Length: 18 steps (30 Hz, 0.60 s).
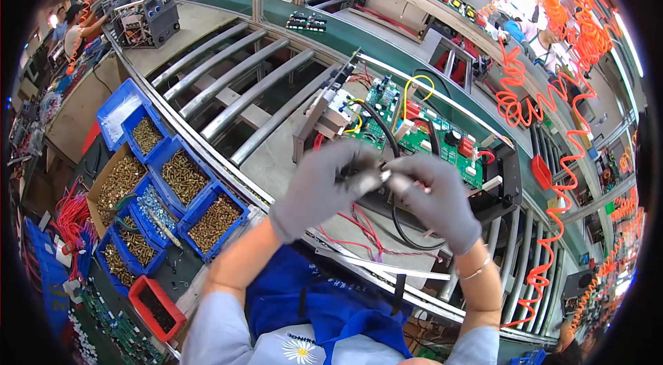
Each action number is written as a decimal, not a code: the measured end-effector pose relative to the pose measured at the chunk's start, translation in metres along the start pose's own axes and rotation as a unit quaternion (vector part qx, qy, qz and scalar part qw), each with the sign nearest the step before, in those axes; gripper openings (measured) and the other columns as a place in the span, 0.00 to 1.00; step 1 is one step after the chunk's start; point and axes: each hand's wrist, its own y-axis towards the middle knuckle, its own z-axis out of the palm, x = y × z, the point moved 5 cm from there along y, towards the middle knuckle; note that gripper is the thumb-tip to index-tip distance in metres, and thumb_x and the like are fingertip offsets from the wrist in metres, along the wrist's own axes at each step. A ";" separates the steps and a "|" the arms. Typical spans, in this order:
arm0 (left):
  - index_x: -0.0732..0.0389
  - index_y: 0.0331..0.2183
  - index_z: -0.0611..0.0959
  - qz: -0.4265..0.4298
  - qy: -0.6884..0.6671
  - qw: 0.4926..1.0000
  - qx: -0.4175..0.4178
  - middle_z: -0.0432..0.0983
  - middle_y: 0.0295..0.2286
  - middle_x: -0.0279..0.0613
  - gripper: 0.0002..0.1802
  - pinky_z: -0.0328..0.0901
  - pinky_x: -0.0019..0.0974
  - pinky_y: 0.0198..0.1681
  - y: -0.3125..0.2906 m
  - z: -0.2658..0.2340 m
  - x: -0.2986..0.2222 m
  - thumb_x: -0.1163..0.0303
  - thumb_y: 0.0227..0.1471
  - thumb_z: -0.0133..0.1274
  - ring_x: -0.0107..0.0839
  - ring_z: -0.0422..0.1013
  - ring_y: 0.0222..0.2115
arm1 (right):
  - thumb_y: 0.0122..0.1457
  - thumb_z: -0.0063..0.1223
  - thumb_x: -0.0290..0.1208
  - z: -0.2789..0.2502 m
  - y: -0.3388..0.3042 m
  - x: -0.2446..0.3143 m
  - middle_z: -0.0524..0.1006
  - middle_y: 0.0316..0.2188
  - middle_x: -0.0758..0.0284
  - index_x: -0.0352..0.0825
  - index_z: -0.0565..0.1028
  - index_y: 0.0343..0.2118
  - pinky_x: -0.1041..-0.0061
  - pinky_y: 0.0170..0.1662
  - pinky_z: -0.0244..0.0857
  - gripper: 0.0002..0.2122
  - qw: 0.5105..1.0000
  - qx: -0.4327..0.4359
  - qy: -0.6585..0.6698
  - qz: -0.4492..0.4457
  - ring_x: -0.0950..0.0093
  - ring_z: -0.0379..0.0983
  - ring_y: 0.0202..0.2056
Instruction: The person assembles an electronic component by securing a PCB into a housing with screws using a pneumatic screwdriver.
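My left hand [319, 189] and my right hand [438, 196], both in grey gloves, meet at the near side of an open metal chassis [507, 175]. Their fingertips pinch together around a small part with a shiny metal spot, too small and covered to name. Thick black cable [379, 118] runs down from the chassis to the fingers, and a loop of it hangs under my right hand. Green circuit boards [442, 147] with red and black components fill the chassis. Red wires [364, 230] trail out below my hands.
Blue bins [219, 246] of brass-coloured screws and fittings stand at the left, with a red bin [157, 308] nearer me. Metal rollers [255, 85] run beside the chassis. Orange coiled hoses [514, 89] hang at the right. Another unit [146, 20] stands at the far left, near a person.
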 end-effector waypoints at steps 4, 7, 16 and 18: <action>0.50 0.43 0.82 0.258 0.461 0.848 -0.033 0.76 0.41 0.38 0.21 0.54 0.48 0.59 0.074 -0.016 -0.014 0.67 0.42 0.59 0.39 0.68 0.48 | 0.52 0.60 0.27 -0.029 0.039 0.009 0.79 0.30 0.61 0.32 0.80 0.33 0.70 0.36 0.68 0.07 0.994 -0.065 -0.088 -0.008 0.65 0.76 0.32; 0.53 0.33 0.83 0.191 0.516 0.825 0.132 0.74 0.43 0.38 0.13 0.59 0.46 0.54 0.106 -0.018 0.033 0.70 0.39 0.59 0.42 0.67 0.48 | 0.52 0.59 0.28 -0.027 0.064 0.015 0.77 0.28 0.62 0.34 0.78 0.30 0.67 0.39 0.66 0.05 0.940 -0.113 -0.283 -0.156 0.63 0.75 0.33; 0.60 0.27 0.79 0.217 0.349 0.890 0.198 0.73 0.43 0.45 0.09 0.60 0.46 0.52 0.093 -0.041 0.034 0.70 0.37 0.56 0.47 0.66 0.47 | 0.52 0.54 0.33 0.006 0.094 0.005 0.75 0.29 0.69 0.39 0.74 0.28 0.67 0.46 0.63 0.04 0.858 0.081 -0.419 -0.287 0.69 0.73 0.39; 0.61 0.26 0.79 0.213 0.356 0.887 0.204 0.73 0.45 0.46 0.11 0.61 0.46 0.52 0.095 -0.043 0.032 0.65 0.39 0.57 0.47 0.66 0.48 | 0.52 0.55 0.34 0.016 0.097 0.002 0.75 0.29 0.69 0.39 0.74 0.27 0.68 0.48 0.63 0.05 0.834 0.126 -0.445 -0.303 0.71 0.73 0.39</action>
